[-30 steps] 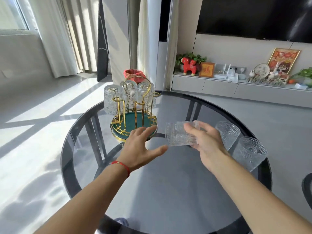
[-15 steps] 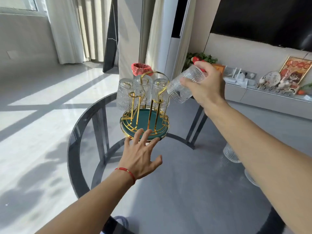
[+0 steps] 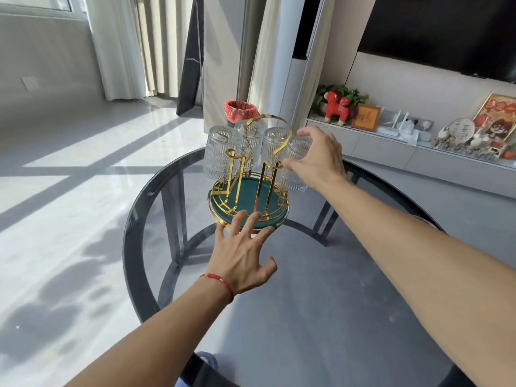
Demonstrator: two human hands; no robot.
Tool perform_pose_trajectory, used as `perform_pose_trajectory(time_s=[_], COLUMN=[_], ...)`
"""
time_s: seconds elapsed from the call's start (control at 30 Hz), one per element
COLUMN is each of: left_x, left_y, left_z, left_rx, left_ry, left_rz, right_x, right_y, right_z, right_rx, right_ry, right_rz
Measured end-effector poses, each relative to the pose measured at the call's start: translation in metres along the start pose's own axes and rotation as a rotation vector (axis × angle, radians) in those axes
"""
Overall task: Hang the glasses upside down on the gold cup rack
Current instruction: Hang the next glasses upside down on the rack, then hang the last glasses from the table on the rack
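Head view: right hand [image 3: 317, 160] grips glass [image 3: 293, 166] on rack [image 3: 252, 191].

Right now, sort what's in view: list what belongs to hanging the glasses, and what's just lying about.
Part of the job:
- gold cup rack
- three hung glasses
- glass in the right hand
- left hand steadying the rack's base
- round glass table

Just lying about:
- red-lined bin
- red toy horse
- framed pictures

Right hand [image 3: 318, 160] grips an upside-down glass [image 3: 296, 163] at the right side of the gold cup rack [image 3: 251, 191]. Left hand [image 3: 243, 258] spread, fingertips at rack's green base; three glasses hang inverted
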State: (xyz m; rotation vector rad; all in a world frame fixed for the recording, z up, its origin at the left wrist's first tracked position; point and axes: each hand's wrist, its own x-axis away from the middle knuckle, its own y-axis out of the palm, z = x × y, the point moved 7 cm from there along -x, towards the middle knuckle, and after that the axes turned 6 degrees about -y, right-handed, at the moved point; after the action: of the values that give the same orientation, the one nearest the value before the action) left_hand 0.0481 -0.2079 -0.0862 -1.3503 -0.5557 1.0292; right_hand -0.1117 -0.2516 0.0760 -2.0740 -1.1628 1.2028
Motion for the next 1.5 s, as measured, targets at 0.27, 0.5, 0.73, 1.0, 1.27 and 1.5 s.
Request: perform_pose_trajectory(time_s=[0.27, 0.5, 0.73, 1.0, 1.27, 1.5], left_x=[0.001, -0.002, 0.005, 0.022, 0.034, 0.036], left_y=[-0.001, -0.014, -0.046, -0.059, -0.049, -0.037], left_z=[-0.001, 0.011, 0.067, 0.123, 0.168, 0.177], left_rx=[-0.007, -0.03, 0.382, 0.491, 0.515, 0.592], left_ry=[-0.02, -0.077, 0.089, 0.159, 0.173, 0.157], left_rz=[-0.019, 0.001, 0.192, 0.07, 0.056, -0.082], right_x=[0.005, 0.028, 0.136, 0.206, 0.225, 0.246], right_y=[0.018, 0.019, -0.028, -0.095, -0.138, -0.147], right_z=[0.002, 0.001, 0.023, 0.086, 0.183, 0.227], right_rx=[0.052, 0.052, 0.105, 0.084, 0.141, -0.226], right_ry=[-0.072, -0.155, -0.448, -0.312, 0.374, 0.673], right_rz=[-0.082, -0.177, 0.022, 0.124, 0.2, 0.29])
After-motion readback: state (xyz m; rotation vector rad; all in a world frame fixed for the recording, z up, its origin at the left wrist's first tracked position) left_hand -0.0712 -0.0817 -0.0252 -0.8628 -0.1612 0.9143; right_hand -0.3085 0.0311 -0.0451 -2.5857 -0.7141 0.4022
